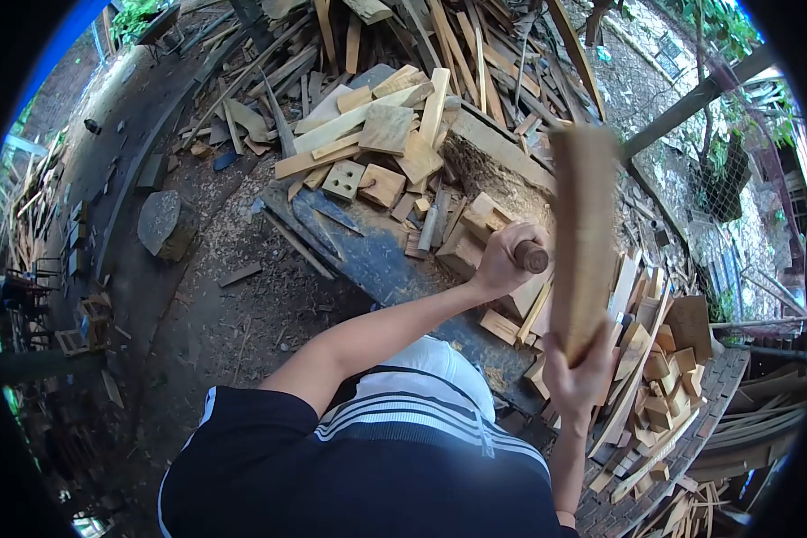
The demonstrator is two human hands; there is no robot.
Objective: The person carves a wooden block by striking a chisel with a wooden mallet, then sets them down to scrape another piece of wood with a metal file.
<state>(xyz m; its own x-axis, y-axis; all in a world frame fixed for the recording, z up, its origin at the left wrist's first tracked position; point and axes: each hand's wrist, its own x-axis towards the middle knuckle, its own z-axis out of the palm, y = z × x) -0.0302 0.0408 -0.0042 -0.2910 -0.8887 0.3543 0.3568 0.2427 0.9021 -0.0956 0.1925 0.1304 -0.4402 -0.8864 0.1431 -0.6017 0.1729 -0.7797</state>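
Note:
My left hand (506, 262) is wrapped round an upright tool with a round wooden handle (532, 257), whose top end points toward the camera. What lies below the handle is mostly hidden by the hand. Beside it on the right, my right hand (580, 372) grips the lower end of a long, thick wooden piece (583, 224), raised and slightly blurred. A wooden block (463, 249) lies beneath and left of my left hand. The handle and the raised wood are apart.
A blue-stained work surface (368, 255) holds wood blocks, boards and shavings. Behind it rises a heap of scrap wood (484, 45). Cut blocks (659, 394) are piled at the right. A stump (166, 226) stands on the ground at the left.

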